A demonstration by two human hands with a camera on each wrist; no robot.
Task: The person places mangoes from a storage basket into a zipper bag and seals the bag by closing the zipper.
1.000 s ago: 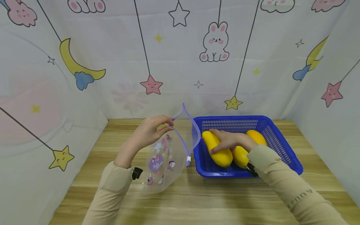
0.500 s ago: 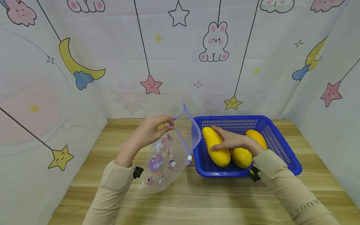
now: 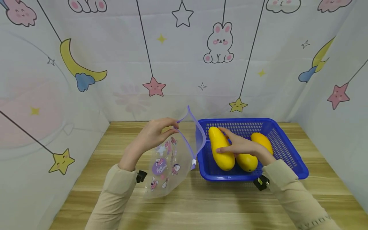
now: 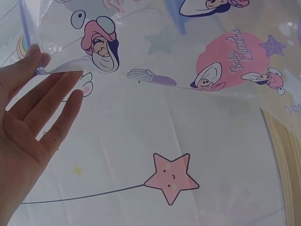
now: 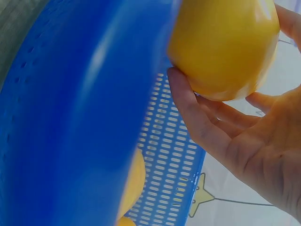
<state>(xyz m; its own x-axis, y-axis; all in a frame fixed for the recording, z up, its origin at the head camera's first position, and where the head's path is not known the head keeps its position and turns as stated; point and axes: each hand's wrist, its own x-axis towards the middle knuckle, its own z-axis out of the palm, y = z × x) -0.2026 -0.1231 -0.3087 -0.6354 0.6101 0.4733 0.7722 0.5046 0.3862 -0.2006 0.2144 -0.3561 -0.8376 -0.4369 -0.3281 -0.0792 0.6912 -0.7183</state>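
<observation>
My left hand (image 3: 156, 132) pinches the purple rim of a clear slider-zip bag (image 3: 179, 172) between thumb and fingers. The bag's mouth gapes towards the basket, and its side carries pink and purple cartoon prints. In the left wrist view the bag (image 4: 155, 47) stretches away from the pinching fingertips. On the right, my right hand (image 3: 241, 145) grips a long, smooth yellow fruit (image 3: 222, 156), thumb on the near side and fingers round the far side. The fruit tilts over the left part of a blue plastic basket (image 3: 238, 120). The right wrist view shows its rounded end (image 5: 225, 47).
Two more yellow fruits are in the basket: a rounder one (image 3: 247, 163) beside the held fruit and another (image 3: 262, 142) at the back right. The wood-grain table (image 3: 184, 207) ends at a white printed cloth (image 3: 184, 64). The basket's near wall (image 5: 84, 117) looms in the right wrist view.
My right hand has shifted slightly right and raised the long fruit a little, its top end moving up. The rounder fruit beside it shows more. My left hand and the bag stay nearly still.
</observation>
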